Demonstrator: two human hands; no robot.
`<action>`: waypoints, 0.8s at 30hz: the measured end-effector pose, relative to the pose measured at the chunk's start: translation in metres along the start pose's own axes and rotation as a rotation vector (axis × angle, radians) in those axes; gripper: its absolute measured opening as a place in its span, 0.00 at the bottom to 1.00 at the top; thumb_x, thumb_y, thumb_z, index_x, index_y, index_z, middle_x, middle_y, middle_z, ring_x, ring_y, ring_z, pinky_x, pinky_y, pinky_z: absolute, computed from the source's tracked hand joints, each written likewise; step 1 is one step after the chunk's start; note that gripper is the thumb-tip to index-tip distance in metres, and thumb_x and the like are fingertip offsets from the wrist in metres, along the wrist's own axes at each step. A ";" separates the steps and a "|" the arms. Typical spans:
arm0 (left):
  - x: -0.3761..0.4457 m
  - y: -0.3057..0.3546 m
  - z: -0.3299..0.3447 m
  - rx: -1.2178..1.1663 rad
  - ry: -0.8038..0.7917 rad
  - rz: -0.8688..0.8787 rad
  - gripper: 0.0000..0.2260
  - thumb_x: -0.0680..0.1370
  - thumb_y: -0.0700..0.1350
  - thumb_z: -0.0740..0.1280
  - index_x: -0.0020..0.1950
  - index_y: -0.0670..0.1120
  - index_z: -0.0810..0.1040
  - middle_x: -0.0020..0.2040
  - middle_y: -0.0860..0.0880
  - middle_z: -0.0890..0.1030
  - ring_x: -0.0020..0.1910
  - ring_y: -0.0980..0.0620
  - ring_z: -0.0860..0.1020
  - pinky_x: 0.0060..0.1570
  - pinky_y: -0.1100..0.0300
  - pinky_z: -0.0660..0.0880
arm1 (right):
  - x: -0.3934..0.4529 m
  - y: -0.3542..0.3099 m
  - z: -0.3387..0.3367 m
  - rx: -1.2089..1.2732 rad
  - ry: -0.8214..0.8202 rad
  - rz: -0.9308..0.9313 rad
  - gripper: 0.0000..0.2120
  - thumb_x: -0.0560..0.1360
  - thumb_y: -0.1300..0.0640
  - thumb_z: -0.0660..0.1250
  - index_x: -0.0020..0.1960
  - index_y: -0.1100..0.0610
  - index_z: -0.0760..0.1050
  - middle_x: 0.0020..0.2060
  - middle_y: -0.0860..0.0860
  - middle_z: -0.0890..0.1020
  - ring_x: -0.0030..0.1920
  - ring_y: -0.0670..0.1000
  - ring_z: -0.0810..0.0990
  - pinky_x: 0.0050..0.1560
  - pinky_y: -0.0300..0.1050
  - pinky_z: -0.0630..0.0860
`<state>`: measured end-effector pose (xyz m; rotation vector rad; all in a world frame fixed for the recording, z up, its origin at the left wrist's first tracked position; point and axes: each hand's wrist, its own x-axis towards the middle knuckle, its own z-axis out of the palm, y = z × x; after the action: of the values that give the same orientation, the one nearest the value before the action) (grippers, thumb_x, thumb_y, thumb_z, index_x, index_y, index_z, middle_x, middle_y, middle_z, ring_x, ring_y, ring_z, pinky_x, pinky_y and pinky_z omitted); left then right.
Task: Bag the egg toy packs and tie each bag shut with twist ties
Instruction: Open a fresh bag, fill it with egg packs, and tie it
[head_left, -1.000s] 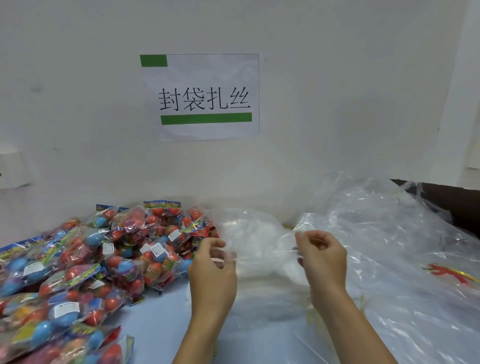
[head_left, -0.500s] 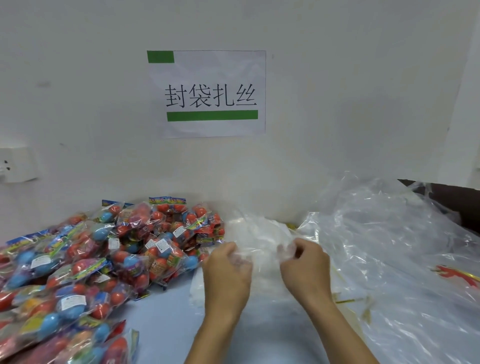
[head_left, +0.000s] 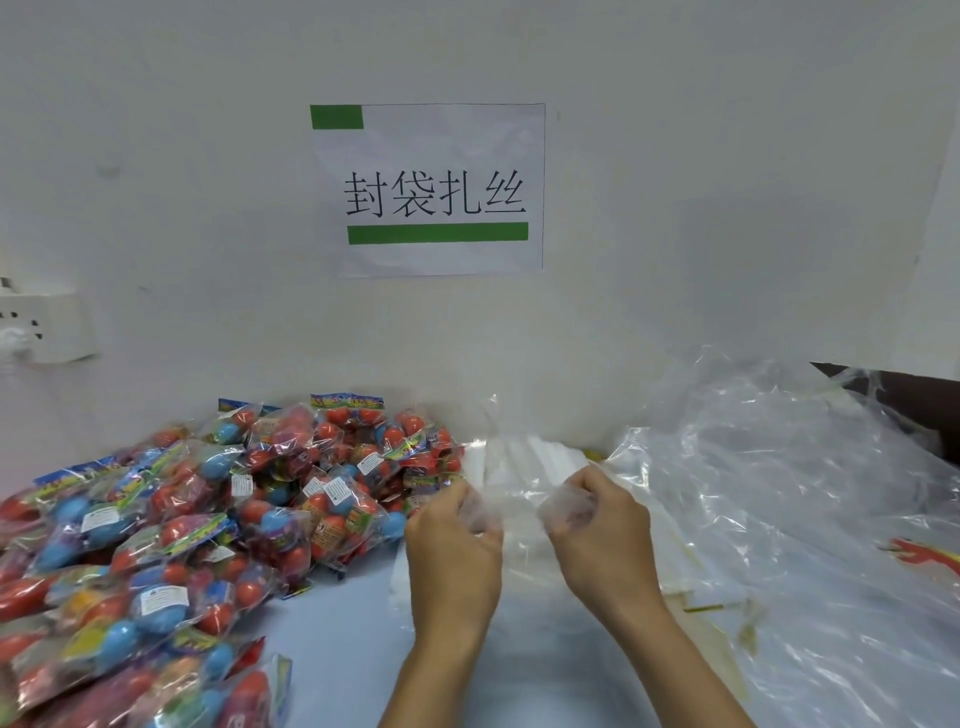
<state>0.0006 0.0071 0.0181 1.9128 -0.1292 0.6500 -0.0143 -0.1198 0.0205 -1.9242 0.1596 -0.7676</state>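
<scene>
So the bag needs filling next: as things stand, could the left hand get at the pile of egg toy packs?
Probably yes. The pile of red and blue egg toy packs lies just left of the left hand with nothing between, but that hand now grips the clear plastic bag and must let go first.

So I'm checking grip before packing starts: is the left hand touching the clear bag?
Touching. The head view shows the left hand with fingers curled round a bunched edge of the clear bag.
</scene>
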 end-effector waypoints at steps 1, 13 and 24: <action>0.001 -0.001 -0.003 0.020 0.066 -0.027 0.14 0.71 0.28 0.67 0.34 0.46 0.71 0.32 0.49 0.74 0.32 0.50 0.70 0.29 0.59 0.66 | 0.002 0.001 -0.002 -0.005 0.058 0.014 0.16 0.67 0.71 0.66 0.33 0.51 0.69 0.27 0.47 0.74 0.29 0.45 0.71 0.30 0.35 0.68; -0.002 0.010 -0.007 0.406 0.173 0.356 0.26 0.65 0.43 0.79 0.60 0.51 0.76 0.58 0.48 0.74 0.57 0.46 0.69 0.54 0.51 0.70 | 0.008 0.004 -0.010 0.031 0.304 0.077 0.15 0.68 0.71 0.63 0.41 0.51 0.72 0.34 0.49 0.77 0.33 0.53 0.74 0.33 0.46 0.69; 0.005 0.003 -0.015 0.059 0.251 0.142 0.15 0.70 0.27 0.68 0.41 0.48 0.75 0.36 0.53 0.77 0.36 0.56 0.75 0.31 0.63 0.70 | 0.010 0.001 -0.016 -0.105 0.140 0.196 0.10 0.77 0.52 0.68 0.56 0.49 0.69 0.40 0.53 0.81 0.38 0.53 0.80 0.39 0.48 0.74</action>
<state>-0.0017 0.0203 0.0277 1.8728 -0.0870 0.9933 -0.0154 -0.1370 0.0292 -1.9190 0.4757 -0.7745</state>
